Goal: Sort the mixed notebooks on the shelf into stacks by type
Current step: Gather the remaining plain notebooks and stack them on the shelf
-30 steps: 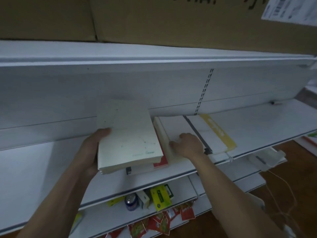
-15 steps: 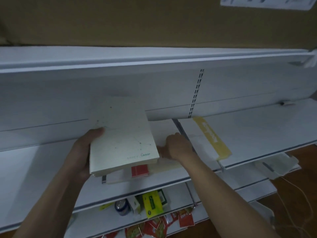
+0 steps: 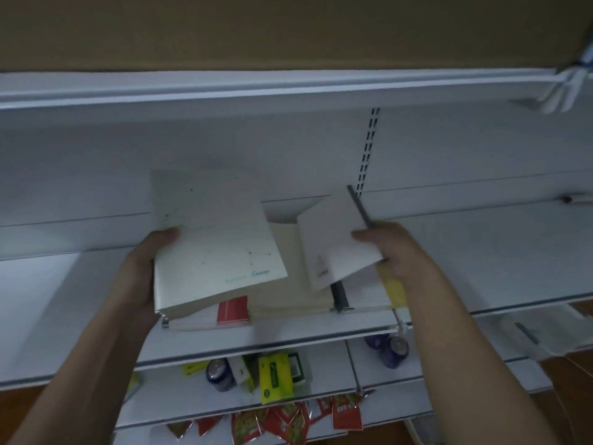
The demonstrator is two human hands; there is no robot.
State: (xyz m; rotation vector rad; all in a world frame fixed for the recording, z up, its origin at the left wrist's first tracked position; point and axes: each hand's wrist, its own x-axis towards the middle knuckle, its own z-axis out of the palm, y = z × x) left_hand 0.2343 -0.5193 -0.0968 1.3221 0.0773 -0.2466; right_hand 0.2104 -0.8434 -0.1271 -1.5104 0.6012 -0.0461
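Grey-spined notebook (image 3: 337,239), lifting off the centre pile (image 3: 288,284).
My right hand (image 3: 394,248) is now pinching it for sorting; my left hand (image 3: 141,274) is still gripping the speckled stack (image 3: 215,252).

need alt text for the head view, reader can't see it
A person's left hand holds a pale notebook and the right hand holds a thin white notebook tilted above a white shelf. More notebooks lie on the shelf beneath them; cans and packets show below.
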